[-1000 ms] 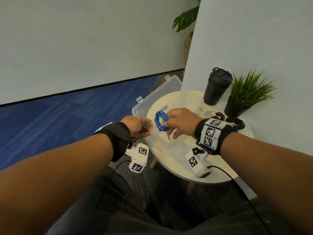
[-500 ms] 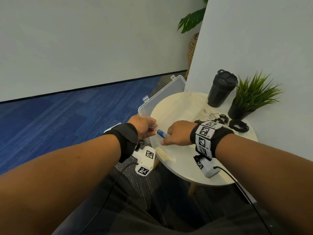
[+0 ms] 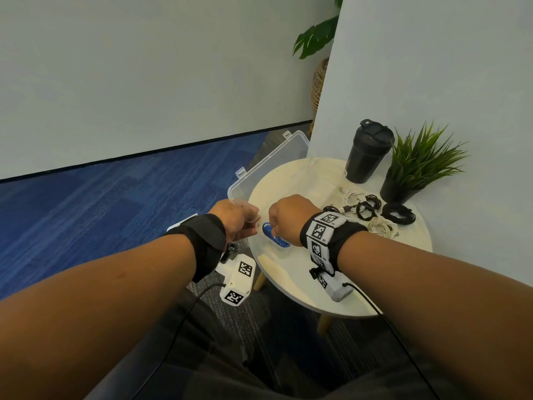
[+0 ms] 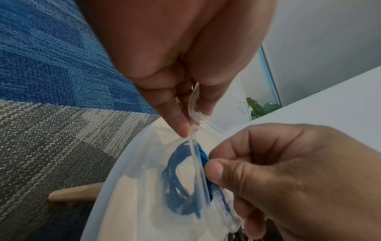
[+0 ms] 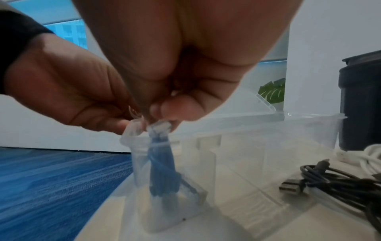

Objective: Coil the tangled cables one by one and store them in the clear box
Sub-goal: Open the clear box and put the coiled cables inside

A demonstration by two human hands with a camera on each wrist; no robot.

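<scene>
The clear box (image 3: 297, 180) stands on the round table with its lid (image 3: 274, 166) tilted open to the left. My left hand (image 3: 236, 219) pinches the box's near-left corner rim (image 4: 194, 104) between thumb and fingers. My right hand (image 3: 288, 217) pinches the top of a coiled blue cable (image 3: 271, 230) and holds it upright inside that corner of the box. Through the clear wall the blue cable (image 4: 175, 179) shows as a loop, with my right hand (image 4: 288, 171) beside it. In the right wrist view the blue cable (image 5: 163, 166) hangs below my fingertips (image 5: 164, 110), close to my left hand (image 5: 72, 91).
A heap of black and white cables (image 3: 366, 206) lies on the table (image 3: 346, 310) to the right of my right wrist, with black cables (image 5: 340, 182) beside the box wall (image 5: 257, 146). A black tumbler (image 3: 367, 153) and a potted plant (image 3: 418, 168) stand at the back.
My right hand has lowered the blue coil from above the table into the box's near-left corner. My left hand has stayed at the box's corner.
</scene>
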